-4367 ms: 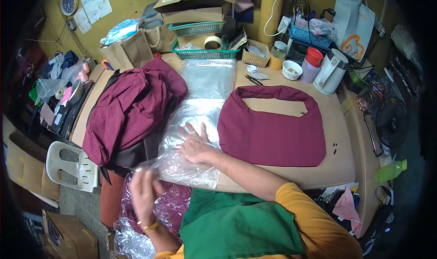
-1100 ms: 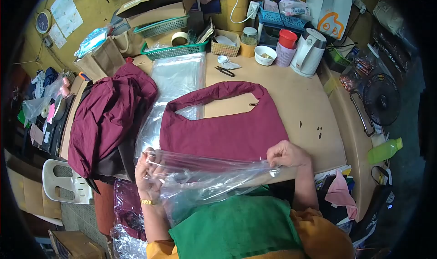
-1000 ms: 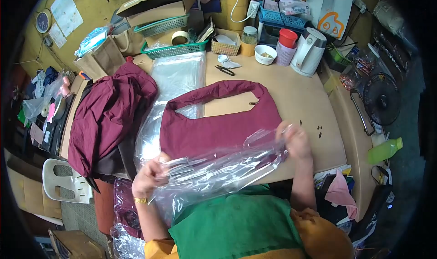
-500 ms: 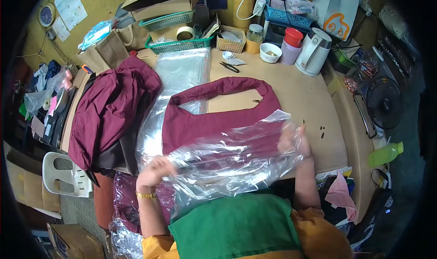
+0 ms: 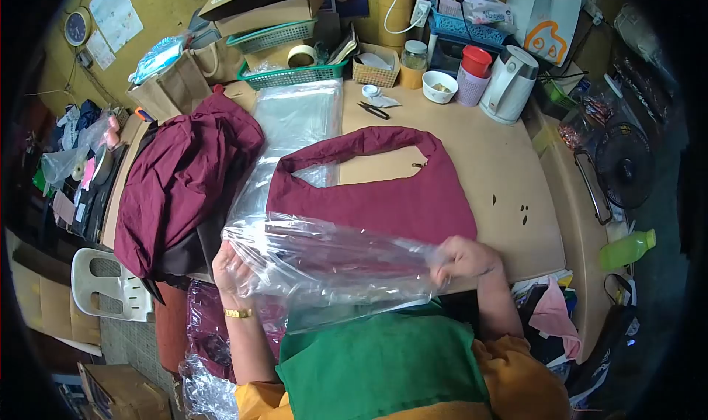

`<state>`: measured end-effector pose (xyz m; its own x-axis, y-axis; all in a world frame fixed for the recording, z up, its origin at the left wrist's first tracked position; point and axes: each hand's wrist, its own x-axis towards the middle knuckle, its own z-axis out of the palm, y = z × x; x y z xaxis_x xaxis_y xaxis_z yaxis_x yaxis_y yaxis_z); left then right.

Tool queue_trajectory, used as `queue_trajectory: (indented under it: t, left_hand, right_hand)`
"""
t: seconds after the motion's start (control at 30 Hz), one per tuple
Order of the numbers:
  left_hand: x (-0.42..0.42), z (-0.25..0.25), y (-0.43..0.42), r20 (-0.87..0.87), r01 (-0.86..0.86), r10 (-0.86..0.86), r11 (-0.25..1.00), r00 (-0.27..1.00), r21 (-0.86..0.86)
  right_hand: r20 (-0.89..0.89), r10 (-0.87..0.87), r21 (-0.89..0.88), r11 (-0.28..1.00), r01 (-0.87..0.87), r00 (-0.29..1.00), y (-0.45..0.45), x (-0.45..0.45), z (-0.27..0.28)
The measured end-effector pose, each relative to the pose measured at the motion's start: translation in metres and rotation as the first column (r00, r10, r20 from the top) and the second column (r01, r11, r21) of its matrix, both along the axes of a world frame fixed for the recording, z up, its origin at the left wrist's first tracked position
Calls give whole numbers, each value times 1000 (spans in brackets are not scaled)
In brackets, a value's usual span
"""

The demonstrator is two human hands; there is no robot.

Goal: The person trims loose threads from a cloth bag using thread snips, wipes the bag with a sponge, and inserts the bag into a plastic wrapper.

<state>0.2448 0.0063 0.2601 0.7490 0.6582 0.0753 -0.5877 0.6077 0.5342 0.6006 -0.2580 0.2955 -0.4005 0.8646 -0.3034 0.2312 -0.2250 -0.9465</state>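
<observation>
A clear plastic bag (image 5: 339, 261) is stretched between my two hands, over the near edge of the table. My left hand (image 5: 234, 266) grips its left end, with the fingers partly behind the film. My right hand (image 5: 461, 259) is closed on its right end. Beneath and beyond the plastic lies a maroon shoulder bag (image 5: 369, 199), flat, its strap loop pointing away from me. The plastic overlaps its lower part. More clear plastic bags (image 5: 299, 117) lie flat behind it, partly under its left side. A heap of maroon cloth items (image 5: 177, 176) rests at the left.
Black snips (image 5: 375, 111) and a small white roll (image 5: 371, 91) lie behind the shoulder bag. Farther back stand a green basket (image 5: 295, 75), a white bowl (image 5: 439, 87), a red-topped cup (image 5: 472, 77) and a white kettle (image 5: 510, 86). A white chair (image 5: 110, 283) is at left.
Earlier my right hand was on the plastic stack and the shoulder bag lay farther right. Now both hands hold one plastic bag; within the last half second my right hand has lowered and the film is stretched tauter.
</observation>
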Motion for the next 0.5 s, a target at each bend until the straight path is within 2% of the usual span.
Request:
queue_trajectory:
  t: [0.03,0.07,0.1,0.13,0.2,0.23,0.27,0.3,0.33,0.37,0.4,0.43,0.47,0.5]
  left_hand:
    - [-1,-3,2,136,198,-199,980,971,21]
    - [-8,-6,4,-201,254,-197,912,960,321]
    - [-5,9,0,-478,392,-94,720,873,573]
    - [3,22,-10,-636,616,-198,568,746,545]
    - [11,33,-12,-880,819,-175,480,441,315]
    - [3,7,-5,-645,503,-117,735,755,455]
    - [14,23,-15,-504,130,14,960,864,250]
    - [24,38,-25,-335,-260,261,964,905,48]
    - [12,11,0,-95,-213,207,975,974,-65]
    - [11,2,11,164,88,-74,993,984,-76]
    - [11,-3,17,404,374,-338,927,850,-11]
    - [1,-11,11,205,214,-230,972,951,99]
    - [1,-1,8,-146,333,-303,903,942,272]
    - [2,8,5,-513,538,-280,702,811,467]
  right_hand:
    - [-395,-323,160,898,411,860,-1,-3,-19]
    - [-748,-451,125,625,771,487,-1,-3,-33]
    - [-748,-452,123,625,771,485,1,1,-37]
    - [-854,-345,69,666,743,389,5,6,-39]
    - [-983,-123,-1,753,658,140,11,17,-44]
    - [-949,-56,112,861,496,311,12,21,-51]
    - [-726,-257,144,851,506,638,5,17,-40]
    - [-363,-350,183,882,435,863,-2,13,-30]
    - [-46,-14,246,969,25,999,0,12,-19]
    - [-46,-15,246,969,25,999,0,10,-24]
    - [-345,-146,377,883,280,927,1,7,-31]
    - [-567,-276,279,822,497,776,2,7,-33]
    - [-759,-347,163,718,677,551,4,6,-33]
    - [-879,-349,61,593,803,324,6,6,-32]
